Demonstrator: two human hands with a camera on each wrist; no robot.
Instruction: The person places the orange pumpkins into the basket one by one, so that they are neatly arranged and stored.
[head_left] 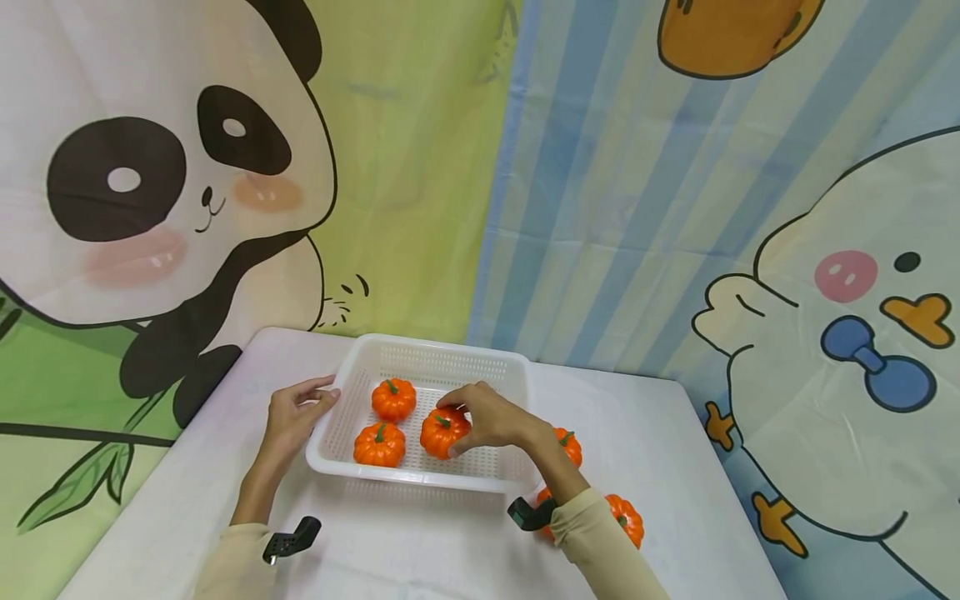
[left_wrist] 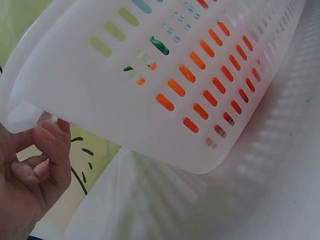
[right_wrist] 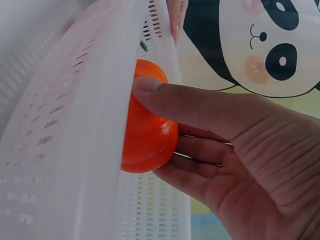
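A white perforated plastic basket stands on the table, with two small orange toy pumpkins in its left half, one at the back and one at the front. My right hand grips another orange pumpkin inside the basket, right of those two. In the right wrist view the thumb lies on the near side of this pumpkin and the fingers pass behind it. At the basket's left end my left hand holds the rim; the left wrist view has its bent fingers under the rim's edge.
More orange pumpkins lie on the white-covered table right of the basket: one by its side, one nearer the front, another partly behind my right forearm. A printed curtain hangs behind the table.
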